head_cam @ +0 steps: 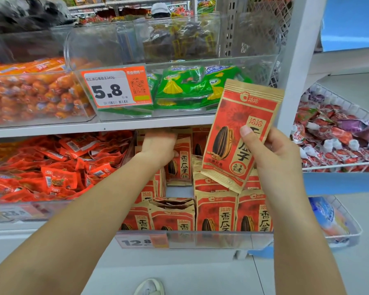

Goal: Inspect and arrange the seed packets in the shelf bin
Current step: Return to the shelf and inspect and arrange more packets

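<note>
Packet (241, 135) between right fingers (246, 133).

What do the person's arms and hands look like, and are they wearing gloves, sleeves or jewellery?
Both forearms are bare as far as the picture shows, with no sleeves in view. The left hand and right hand wear no gloves, and no rings, watch or bracelet show. The right thumbnail is short and unpainted.

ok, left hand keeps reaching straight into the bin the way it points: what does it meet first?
Probably the upright seed packets at the back of the bin. The left hand already reaches under the shelf edge, fingers on a packet there; depth behind is unclear.
</note>
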Available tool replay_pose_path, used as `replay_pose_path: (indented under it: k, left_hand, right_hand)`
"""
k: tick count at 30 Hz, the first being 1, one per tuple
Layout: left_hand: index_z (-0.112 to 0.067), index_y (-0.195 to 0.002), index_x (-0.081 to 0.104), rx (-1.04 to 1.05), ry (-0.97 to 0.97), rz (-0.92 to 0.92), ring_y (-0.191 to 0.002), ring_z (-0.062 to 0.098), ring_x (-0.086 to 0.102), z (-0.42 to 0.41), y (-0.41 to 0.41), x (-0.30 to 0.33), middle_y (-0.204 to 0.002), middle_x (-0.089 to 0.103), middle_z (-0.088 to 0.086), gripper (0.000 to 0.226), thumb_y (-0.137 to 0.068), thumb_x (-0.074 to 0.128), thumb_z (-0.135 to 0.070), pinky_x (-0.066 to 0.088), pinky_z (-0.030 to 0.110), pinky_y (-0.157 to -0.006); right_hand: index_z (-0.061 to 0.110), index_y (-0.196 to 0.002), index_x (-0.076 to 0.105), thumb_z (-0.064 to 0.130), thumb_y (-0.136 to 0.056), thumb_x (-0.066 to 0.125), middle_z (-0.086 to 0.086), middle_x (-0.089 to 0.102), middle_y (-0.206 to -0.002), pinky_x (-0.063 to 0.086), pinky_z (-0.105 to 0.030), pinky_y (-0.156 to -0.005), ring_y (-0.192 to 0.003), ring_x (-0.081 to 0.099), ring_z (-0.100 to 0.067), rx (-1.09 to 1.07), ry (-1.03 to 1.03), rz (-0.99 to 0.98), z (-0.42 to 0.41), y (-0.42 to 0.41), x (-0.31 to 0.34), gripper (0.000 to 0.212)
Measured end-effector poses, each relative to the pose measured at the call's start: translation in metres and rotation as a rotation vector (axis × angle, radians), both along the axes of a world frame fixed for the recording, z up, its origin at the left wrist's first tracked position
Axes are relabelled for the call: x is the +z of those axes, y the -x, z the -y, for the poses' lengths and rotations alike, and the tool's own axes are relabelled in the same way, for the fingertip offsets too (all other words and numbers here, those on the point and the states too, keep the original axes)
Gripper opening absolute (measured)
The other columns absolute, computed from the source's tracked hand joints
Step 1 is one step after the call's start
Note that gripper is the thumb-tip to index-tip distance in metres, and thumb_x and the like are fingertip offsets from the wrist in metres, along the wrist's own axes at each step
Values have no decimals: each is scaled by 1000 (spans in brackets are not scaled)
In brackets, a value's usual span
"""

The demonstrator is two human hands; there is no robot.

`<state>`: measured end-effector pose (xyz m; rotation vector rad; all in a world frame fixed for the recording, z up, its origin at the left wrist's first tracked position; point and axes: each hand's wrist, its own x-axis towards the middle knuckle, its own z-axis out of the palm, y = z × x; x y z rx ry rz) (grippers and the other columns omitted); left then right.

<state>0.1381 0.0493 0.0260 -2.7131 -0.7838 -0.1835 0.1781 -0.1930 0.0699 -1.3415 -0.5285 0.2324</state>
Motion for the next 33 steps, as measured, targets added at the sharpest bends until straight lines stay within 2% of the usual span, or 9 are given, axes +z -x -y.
replay_pose_path:
  k: [4, 8, 11, 15, 17, 19, 22, 27, 33]
  left_hand:
    - [-13, -125, 54, 54, 55, -40, -111, 29, 57, 3, 4, 6, -121, 60, 9, 55, -87, 64, -52, 48, 35, -83]
    - [-9, -111, 59, 56, 80, -112, -105, 29, 59, 25, 25, 29, -106, 63, 9, 46, -95, 51, -51, 48, 37, -83]
    - [-12, -122, 62, -9, 191, 28, -116, 31, 56, 50, 53, 45, -119, 65, 12, 41, -99, 46, -42, 46, 40, -95]
    - [-27, -108, 72, -191, 895, 646, -101, 14, 67, 89, 87, 60, -99, 75, -8, 32, -99, 47, -45, 50, 41, -93]
    - [-27, -111, 69, -238, 1282, 775, -96, 9, 70, 106, 97, 61, -100, 75, -10, 34, -92, 53, -51, 55, 32, -87]
    - [-24, -121, 63, -231, 1448, 836, -93, 8, 72, 115, 102, 57, -105, 75, -7, 43, -83, 61, -42, 57, 21, -74]
    - [-18, -124, 61, -249, 1493, 868, -91, 16, 73, 111, 102, 52, -108, 74, 1, 44, -82, 67, -28, 59, 26, -73]
    - [-20, -121, 64, -264, 1520, 993, -91, 18, 74, 102, 115, 43, -107, 75, -2, 46, -77, 67, -33, 59, 27, -71]
    - [-18, -123, 62, -242, 1525, 1193, -87, 19, 74, 104, 118, 34, -102, 76, 1, 41, -83, 61, -27, 58, 25, -66]
  right_hand:
    - [24, -97, 71, 27, -94, 62, 8, 76, -80, 57, -24, -62, -73, 73, -9, 11, 19, -9, -1, 0, 0, 10]
    - [22, -96, 71, 26, -94, 62, 6, 76, -79, 58, -24, -61, -72, 73, -11, 53, 21, -46, 1, 3, 3, 10]
    - [17, -98, 71, 25, -93, 63, 4, 76, -79, 56, -22, -57, -70, 73, -12, 130, 41, -93, 2, 6, 6, 13]
    - [18, -92, 72, 21, -91, 65, 2, 75, -73, 54, -21, -53, -64, 72, -11, 232, 83, -144, -3, 17, 6, 8]
    - [18, -92, 72, 20, -90, 65, 0, 76, -75, 54, -22, -53, -65, 72, -12, 274, 81, -166, -8, 24, 7, 8]
    - [17, -94, 73, 21, -90, 65, -4, 77, -81, 56, -24, -57, -68, 73, -15, 299, 76, -186, -14, 29, 8, 10]
    - [17, -96, 72, 24, -90, 64, -8, 77, -85, 60, -31, -64, -71, 74, -19, 290, 76, -210, -19, 34, 8, 12]
    - [19, -99, 73, 39, -97, 50, -2, 77, -92, 54, -33, -79, -84, 73, -15, 328, 129, -189, -19, 40, 7, 31]
    - [18, -110, 69, 32, -75, 65, -4, 77, -93, 60, -28, -69, -81, 74, -16, 500, 211, -118, -17, 47, 5, 37]
